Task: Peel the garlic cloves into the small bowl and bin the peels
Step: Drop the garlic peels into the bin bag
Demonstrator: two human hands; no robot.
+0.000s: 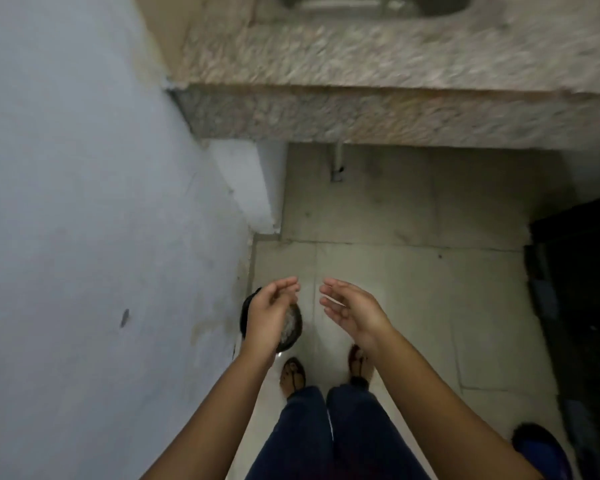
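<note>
Directly under the left hand (pixel 271 315) sits a small, round, dark bin (pixel 244 317) on the floor (pixel 413 289), tucked close against the blue-grey wall (pixel 84 202). Inside it lies a pale, whitish heap that looks like garlic peels (pixel 289 324), though the hand covers much of the opening and the picture is too soft to be sure. The left hand hovers above the bin with its fingers relaxed and slightly curved, palm turned inward, gripping nothing. The right hand (pixel 354 311) is held just beside it, apart from it, over bare tile; its fingers are loosely spread, its palm faces the left hand, and it too is empty.

Below the hands, two feet in dark strappy sandals (pixel 293 375) stand on the pale tiles, under dark blue trousers (pixel 326 438). Farther off, a speckled granite table (pixel 361 60) spans the top of the view, with the edge of a metal sink (pixel 374 3) set into it. A pale pipe (pixel 338 161) drops beneath the table. A black piece of furniture (pixel 582 306) stands at the right edge, and a blue object (pixel 541 448) lies near its foot.
</note>
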